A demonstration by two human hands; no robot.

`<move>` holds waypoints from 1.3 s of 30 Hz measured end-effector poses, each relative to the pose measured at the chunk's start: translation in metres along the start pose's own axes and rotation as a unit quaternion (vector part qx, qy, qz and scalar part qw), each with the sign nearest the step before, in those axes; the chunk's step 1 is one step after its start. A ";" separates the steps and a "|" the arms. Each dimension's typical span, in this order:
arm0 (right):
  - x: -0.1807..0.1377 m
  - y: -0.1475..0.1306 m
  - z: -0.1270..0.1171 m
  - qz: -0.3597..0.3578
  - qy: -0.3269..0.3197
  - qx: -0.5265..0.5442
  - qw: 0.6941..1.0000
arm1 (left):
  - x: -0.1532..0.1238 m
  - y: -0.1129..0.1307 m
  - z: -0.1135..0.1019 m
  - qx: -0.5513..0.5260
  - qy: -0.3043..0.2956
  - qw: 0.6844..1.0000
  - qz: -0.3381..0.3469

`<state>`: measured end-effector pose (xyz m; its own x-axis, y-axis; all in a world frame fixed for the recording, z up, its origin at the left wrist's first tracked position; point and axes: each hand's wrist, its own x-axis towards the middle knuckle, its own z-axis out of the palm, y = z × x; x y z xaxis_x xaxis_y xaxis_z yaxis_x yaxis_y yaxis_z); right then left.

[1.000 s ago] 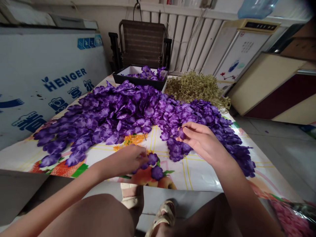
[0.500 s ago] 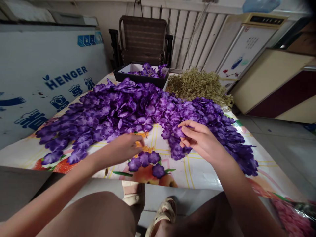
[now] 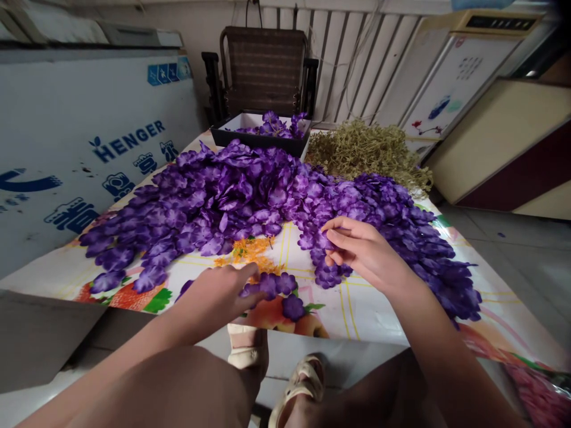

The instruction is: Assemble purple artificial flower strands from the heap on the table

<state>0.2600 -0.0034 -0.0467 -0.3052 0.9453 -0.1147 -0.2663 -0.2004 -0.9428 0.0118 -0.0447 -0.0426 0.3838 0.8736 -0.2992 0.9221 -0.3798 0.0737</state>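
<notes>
At the table (image 3: 377, 312)'s near edge, the left hand (image 3: 220, 291) has dropped from the orange bits (image 3: 256, 249) to some loose blossoms (image 3: 270, 285), now nearest them, thumb and forefinger parted, contact unclear; farther right, the right hand (image 3: 363, 252) still pinches one purple petal (image 3: 328, 239) by the heap (image 3: 388, 214).

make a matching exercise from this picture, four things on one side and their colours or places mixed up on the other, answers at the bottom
Things
1. box
2. small sprigs on the table, near the left hand
3. heap of stems
4. chair

Colours and places
a. orange
b. brown, beyond the table
c. dark outside, pale inside, with purple flowers in it
d. olive green, to the right of the box

Right pairs: 1-c, 2-a, 3-d, 4-b
</notes>
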 end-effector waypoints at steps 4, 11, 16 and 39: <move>0.000 0.001 0.002 0.006 -0.004 -0.004 1.000 | 0.008 0.011 0.004 0.042 0.007 0.999 0.033; 0.000 0.002 -0.001 0.011 -0.006 0.001 1.000 | 0.018 0.006 0.007 0.002 0.063 0.998 0.010; 0.002 0.004 0.001 0.019 -0.025 0.024 0.999 | 0.015 -0.005 -0.006 -0.094 0.109 0.990 0.009; -0.027 -0.008 0.041 0.022 -0.093 -0.012 0.995 | 0.001 0.018 -0.022 -0.381 0.083 0.918 0.067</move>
<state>0.2327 -0.0384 -0.0233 -0.4800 0.8718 -0.0977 -0.2272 -0.2312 -0.9460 0.0297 -0.0441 -0.0201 0.4395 0.8934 -0.0937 0.6083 -0.2192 0.7628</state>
